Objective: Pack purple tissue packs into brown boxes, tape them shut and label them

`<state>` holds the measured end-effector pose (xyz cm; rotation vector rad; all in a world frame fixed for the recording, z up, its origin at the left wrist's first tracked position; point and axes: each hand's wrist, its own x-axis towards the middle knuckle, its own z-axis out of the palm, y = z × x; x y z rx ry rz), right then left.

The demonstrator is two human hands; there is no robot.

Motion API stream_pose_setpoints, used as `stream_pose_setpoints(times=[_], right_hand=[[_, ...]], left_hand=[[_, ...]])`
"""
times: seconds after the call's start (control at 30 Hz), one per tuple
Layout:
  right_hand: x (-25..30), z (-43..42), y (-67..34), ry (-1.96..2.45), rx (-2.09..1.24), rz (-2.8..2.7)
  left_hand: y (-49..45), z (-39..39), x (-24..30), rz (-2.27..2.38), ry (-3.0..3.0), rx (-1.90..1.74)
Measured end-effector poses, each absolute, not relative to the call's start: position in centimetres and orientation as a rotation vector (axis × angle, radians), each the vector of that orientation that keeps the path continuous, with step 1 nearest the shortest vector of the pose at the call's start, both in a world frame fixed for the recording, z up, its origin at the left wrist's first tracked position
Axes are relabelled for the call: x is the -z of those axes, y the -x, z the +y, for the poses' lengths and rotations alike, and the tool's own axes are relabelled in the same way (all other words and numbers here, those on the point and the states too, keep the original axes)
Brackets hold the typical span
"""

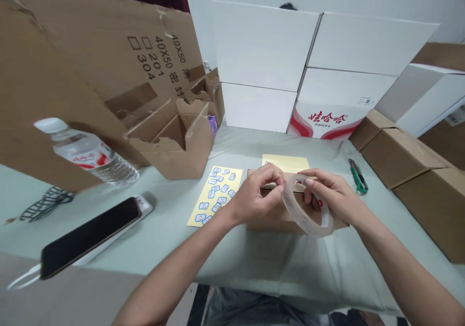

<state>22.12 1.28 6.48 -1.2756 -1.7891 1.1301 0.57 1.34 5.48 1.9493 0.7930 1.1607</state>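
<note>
My right hand (329, 193) grips a roll of clear tape (308, 222) by its upper rim, thumb inside the ring. Close to the roll's left edge, my left hand (259, 193) is closed in a pinch, with thumb and forefinger at the tape's end. Beneath both hands lies a small brown cardboard box (269, 219), its top partly hidden by the fingers and the roll. A yellow sheet (286, 161) shows behind the box. To the left of my left hand is a yellow sheet of blue-edged stickers (214, 195).
A green utility knife (359, 177) lies right of the hands. On the left are a water bottle (90, 154), a phone (90, 236) with a white cable, and an open cardboard box (174, 142). White cartons (261, 50) stand behind; brown boxes (407, 156) line the right edge.
</note>
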Motion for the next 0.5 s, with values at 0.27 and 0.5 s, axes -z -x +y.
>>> stream_pose_setpoints(times=[0.27,0.5], right_hand=[[-8.1,1.4,-25.2,1.107,-1.072,-2.037],[-6.5,1.1,-24.7,0.998,-0.621,-2.162]], left_hand=[[-0.8,1.4,-5.3,0.956,-1.794,-1.104],[-0.3,1.9,-5.2,1.023,-1.755,-1.04]])
